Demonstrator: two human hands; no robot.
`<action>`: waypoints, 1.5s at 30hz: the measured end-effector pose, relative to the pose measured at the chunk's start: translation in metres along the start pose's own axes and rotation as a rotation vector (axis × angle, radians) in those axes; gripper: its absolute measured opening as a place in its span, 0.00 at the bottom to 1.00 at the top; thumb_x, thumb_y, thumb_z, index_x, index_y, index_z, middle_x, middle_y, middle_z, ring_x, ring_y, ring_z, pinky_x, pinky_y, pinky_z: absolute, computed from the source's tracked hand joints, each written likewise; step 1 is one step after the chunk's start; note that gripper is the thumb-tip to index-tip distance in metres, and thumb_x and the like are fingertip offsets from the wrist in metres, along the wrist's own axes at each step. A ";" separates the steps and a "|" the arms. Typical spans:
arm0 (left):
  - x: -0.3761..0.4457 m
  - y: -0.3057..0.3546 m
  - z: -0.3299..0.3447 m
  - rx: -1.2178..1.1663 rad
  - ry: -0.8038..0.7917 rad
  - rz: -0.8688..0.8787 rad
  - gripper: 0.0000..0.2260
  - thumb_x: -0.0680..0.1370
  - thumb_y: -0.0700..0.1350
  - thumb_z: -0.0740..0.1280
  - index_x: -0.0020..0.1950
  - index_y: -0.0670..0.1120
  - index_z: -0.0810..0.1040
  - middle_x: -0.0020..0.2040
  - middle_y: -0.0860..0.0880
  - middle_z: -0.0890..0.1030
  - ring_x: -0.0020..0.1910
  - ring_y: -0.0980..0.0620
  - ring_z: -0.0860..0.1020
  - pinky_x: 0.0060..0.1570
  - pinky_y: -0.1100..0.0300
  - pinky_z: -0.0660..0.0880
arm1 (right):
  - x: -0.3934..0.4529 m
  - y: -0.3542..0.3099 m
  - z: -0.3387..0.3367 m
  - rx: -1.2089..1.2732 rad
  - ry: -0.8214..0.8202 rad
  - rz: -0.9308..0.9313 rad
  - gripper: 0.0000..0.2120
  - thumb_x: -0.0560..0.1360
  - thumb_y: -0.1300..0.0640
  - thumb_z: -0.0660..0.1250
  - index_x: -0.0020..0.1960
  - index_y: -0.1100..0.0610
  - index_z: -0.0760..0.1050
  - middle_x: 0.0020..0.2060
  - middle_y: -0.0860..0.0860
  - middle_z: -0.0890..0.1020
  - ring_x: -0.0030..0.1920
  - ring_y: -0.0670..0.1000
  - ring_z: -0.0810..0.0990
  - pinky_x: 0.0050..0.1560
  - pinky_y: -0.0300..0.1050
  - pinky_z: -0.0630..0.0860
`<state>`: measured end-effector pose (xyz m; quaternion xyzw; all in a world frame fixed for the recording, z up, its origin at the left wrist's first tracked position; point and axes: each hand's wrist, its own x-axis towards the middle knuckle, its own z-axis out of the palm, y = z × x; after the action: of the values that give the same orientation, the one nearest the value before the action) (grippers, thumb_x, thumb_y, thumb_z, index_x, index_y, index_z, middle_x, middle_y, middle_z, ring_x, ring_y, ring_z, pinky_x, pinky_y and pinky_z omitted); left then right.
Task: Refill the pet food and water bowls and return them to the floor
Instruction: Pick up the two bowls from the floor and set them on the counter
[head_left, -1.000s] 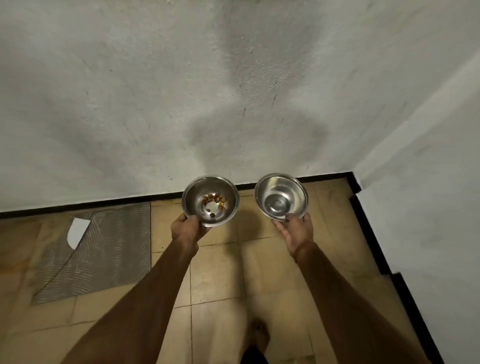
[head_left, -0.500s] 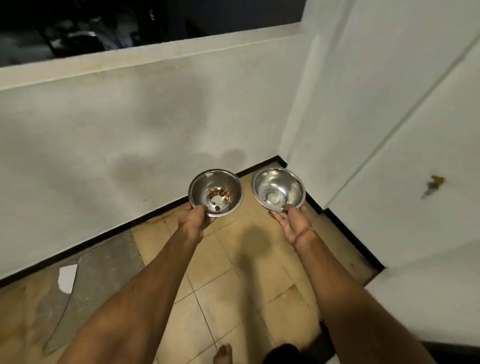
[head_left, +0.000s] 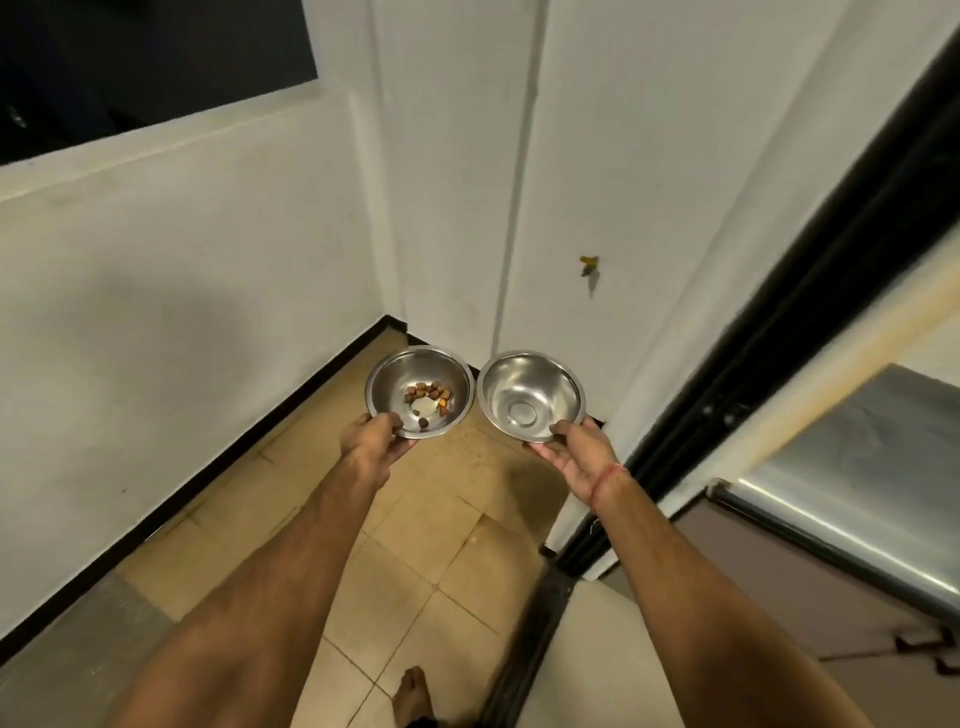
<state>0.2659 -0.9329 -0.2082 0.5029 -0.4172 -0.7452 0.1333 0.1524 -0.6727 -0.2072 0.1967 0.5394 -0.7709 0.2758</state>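
Observation:
Two small steel bowls are held up side by side above the tiled floor, nearly touching. The left bowl (head_left: 420, 391) holds a few brown kibble pieces on its bottom. My left hand (head_left: 370, 441) grips its near rim, thumb over the edge. The right bowl (head_left: 531, 395) has nothing in it that I can see. My right hand (head_left: 576, 451) holds it from below at the near rim, thumb on the rim, palm turned up. A red thread circles that wrist.
A white low wall (head_left: 182, 291) with a black skirting runs along the left. A white door or panel (head_left: 597, 182) stands ahead. A black frame (head_left: 779, 322) crosses on the right, with a steel-topped counter (head_left: 862, 467) behind it. My bare foot (head_left: 413, 699) shows on the beige tiles.
The view has swung right, from the plain wall and grey mat to the corner, the black frame and the counter. Both hands keep holding the bowls, side by side as before.

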 end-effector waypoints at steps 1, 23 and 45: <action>-0.013 -0.011 0.013 0.015 -0.021 -0.001 0.14 0.79 0.29 0.69 0.64 0.38 0.80 0.47 0.41 0.84 0.42 0.44 0.85 0.39 0.55 0.86 | -0.008 -0.006 -0.023 0.003 0.003 0.003 0.22 0.82 0.72 0.65 0.73 0.57 0.73 0.66 0.64 0.81 0.62 0.66 0.84 0.50 0.58 0.88; -0.304 -0.330 0.266 0.419 -0.485 -0.128 0.13 0.80 0.28 0.66 0.64 0.33 0.78 0.46 0.38 0.82 0.45 0.44 0.84 0.56 0.49 0.82 | -0.220 -0.079 -0.553 0.173 0.346 -0.162 0.26 0.76 0.73 0.63 0.72 0.59 0.76 0.57 0.62 0.85 0.50 0.58 0.88 0.43 0.52 0.87; -0.435 -0.479 0.603 0.525 -0.630 -0.100 0.10 0.80 0.28 0.68 0.60 0.38 0.79 0.55 0.37 0.84 0.55 0.39 0.85 0.51 0.47 0.83 | -0.194 -0.234 -0.834 0.481 0.667 -0.388 0.20 0.78 0.73 0.61 0.66 0.59 0.75 0.61 0.66 0.83 0.61 0.67 0.84 0.47 0.59 0.88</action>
<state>0.0521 -0.0747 -0.2043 0.2868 -0.5886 -0.7364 -0.1701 0.1572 0.2148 -0.2053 0.3879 0.4311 -0.8063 -0.1163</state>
